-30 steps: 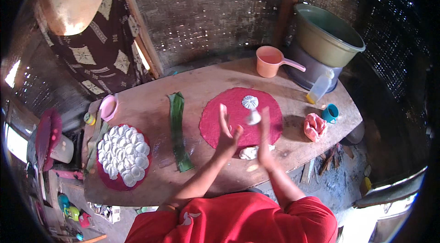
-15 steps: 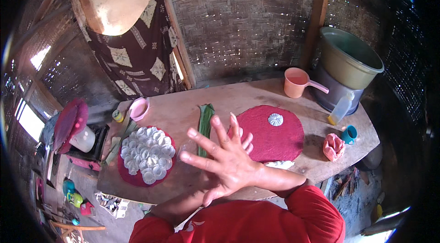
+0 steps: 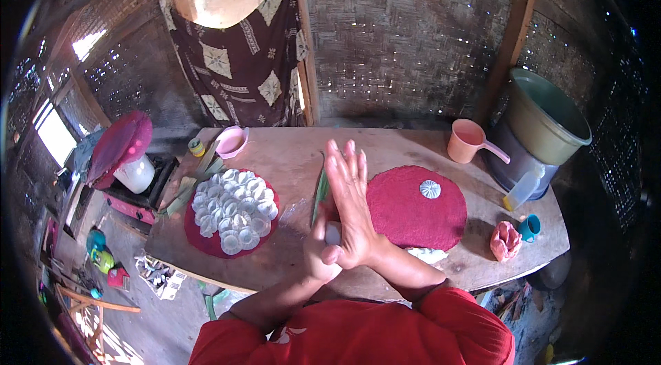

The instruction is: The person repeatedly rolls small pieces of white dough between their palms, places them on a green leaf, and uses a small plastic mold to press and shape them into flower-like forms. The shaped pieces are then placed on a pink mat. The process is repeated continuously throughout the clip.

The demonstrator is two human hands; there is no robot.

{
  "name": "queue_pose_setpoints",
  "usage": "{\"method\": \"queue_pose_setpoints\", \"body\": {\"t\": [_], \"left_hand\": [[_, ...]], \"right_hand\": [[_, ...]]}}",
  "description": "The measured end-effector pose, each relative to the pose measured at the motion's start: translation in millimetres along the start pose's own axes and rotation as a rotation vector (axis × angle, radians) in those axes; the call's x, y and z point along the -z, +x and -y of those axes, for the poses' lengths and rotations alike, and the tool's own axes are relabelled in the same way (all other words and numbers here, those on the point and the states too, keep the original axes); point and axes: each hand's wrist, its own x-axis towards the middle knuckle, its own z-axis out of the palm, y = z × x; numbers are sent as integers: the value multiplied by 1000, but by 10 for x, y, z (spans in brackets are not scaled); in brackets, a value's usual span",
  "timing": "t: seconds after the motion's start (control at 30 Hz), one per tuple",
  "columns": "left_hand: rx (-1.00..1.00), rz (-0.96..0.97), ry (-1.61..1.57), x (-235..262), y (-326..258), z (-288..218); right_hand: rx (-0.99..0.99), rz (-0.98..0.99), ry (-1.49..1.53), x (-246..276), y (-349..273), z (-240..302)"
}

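My left hand [image 3: 319, 253] is up over the near edge of the table, closed around a small whitish ball of dough [image 3: 333, 233] that shows between my palms. Crossing in front of it, my right hand [image 3: 350, 203] has its fingers stretched upward and its palm against the left hand and the dough. It hides most of my left fingers. To the right lies a round red cloth mat [image 3: 406, 213] bearing one pleated white dough piece [image 3: 429, 189]. On the left, another red round mat [image 3: 215, 247] carries many flat white dough rounds [image 3: 234, 207].
A green leaf strip [image 3: 321, 189] lies behind my hands. At the right are a pink dipper [image 3: 466, 141], a large green tub [image 3: 547, 117], a squeeze bottle [image 3: 525, 187], a teal cup [image 3: 529, 227] and a pink cloth [image 3: 506, 241]. A pink bowl [image 3: 231, 142] stands back left, near a stove [image 3: 131, 208].
My right hand has turned from spread fingers pointing left to an upright palm with fingers together. The dough ball has come into sight between the hands. The view has shifted slightly left.
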Motion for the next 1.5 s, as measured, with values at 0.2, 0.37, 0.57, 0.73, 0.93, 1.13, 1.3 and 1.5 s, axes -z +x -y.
{"method": "queue_pose_setpoints", "body": {"t": [0.2, 0.37, 0.57, 0.73, 0.93, 1.13, 1.3, 1.5], "left_hand": [[-325, 5, -16, 59, 124, 112], [-179, -190, 32, -41, -133, -5], [181, -261, 268, 379, -412, 336], [422, -172, 230, 689, -836, 667], [645, -100, 80, 1110, -1271, 759], [631, -214, -165, 1797, -1282, 893], [682, -568, -726, 2401, -1210, 886], [494, -449, -564, 2953, -1096, 821]], "right_hand": [[-20, -104, 156, -237, -214, 202], [-252, -108, 283, -294, -220, 77], [-10, 13, 41, -436, -427, 151], [49, 34, 76, -734, -659, 404], [-30, -9, 166, -1172, -697, 483], [-361, 150, 59, -1635, -883, -241], [-783, 527, -641, -1598, -1109, -1297], [-897, 606, -403, -1379, -1062, -1473]]}}
